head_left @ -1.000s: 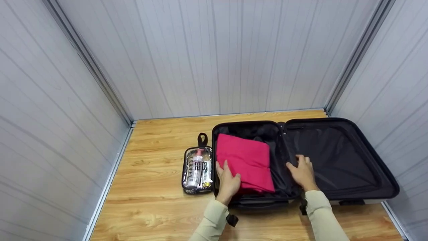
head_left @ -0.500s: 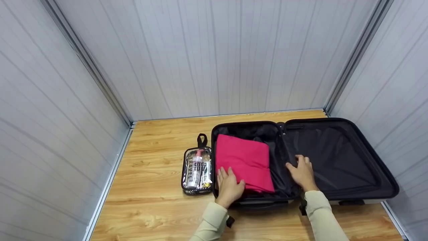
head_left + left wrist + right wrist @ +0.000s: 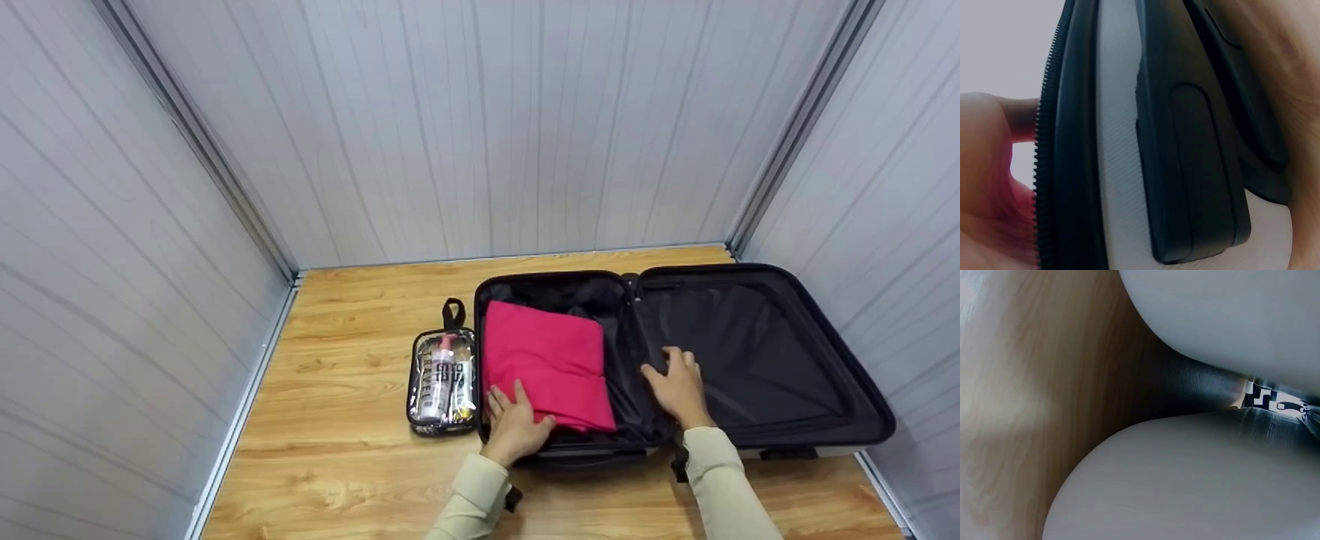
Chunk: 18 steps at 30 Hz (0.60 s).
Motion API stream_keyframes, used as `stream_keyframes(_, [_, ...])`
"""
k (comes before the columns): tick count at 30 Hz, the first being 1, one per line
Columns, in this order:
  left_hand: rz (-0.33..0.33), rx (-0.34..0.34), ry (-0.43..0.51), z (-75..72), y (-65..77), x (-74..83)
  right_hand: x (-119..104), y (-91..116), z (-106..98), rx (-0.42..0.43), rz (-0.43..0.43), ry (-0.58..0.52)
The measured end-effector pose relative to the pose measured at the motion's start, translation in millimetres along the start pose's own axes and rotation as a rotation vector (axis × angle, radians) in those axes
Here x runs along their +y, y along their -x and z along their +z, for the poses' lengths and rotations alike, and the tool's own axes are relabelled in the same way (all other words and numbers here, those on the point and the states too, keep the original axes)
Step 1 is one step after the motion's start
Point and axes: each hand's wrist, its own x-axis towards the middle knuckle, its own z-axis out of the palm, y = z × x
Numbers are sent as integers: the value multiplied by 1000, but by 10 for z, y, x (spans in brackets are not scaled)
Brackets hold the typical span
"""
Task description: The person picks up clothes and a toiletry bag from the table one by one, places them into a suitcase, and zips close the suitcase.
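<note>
A black-lined suitcase (image 3: 750, 352) lies spread open on the floor, its two halves side by side. Folded bright pink cloth (image 3: 551, 356) fills most of the left half. My left hand (image 3: 514, 431) rests on the cloth's near left corner, fingers extended and thumb spread. In the left wrist view, part of that hand (image 3: 985, 180) shows beyond the zipper edge (image 3: 1044, 146). My right hand (image 3: 679, 386) rests on the rim between the halves, thumb to the left; its fingertips are partly hidden. The right wrist view shows only pale shells (image 3: 1185, 478), not the hand.
A clear travel pouch (image 3: 442, 382) with a pink-topped bottle stands against the suitcase's left side, its black loop pointing away. Wooden floor (image 3: 345, 375) extends left of it. Pale panel walls (image 3: 510, 135) enclose the back and both sides. A black side handle (image 3: 1196, 169) sits on the pale shell.
My left hand has shifted slightly nearer and to the right, flattening onto the cloth's near corner. The right hand, suitcase and pouch have stayed in place.
</note>
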Motion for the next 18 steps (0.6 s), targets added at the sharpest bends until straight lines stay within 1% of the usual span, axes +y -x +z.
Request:
stream_keyframes(5, [-9, -36, -52, 5, -21, -5, -6, 4, 5, -4, 5, 2])
stream_keyframes(11, [-29, -74, -76, 3, -48, -7, 10, -6, 1, 0, 2, 3])
stream_keyframes(15, [-21, -71, -89, 6, -49, -17, 21, -3, 6, -12, 0, 0])
stream_keyframes(18, [-11, -54, -85, 1, -36, -18, 27, 0, 13, -18, -4, -3])
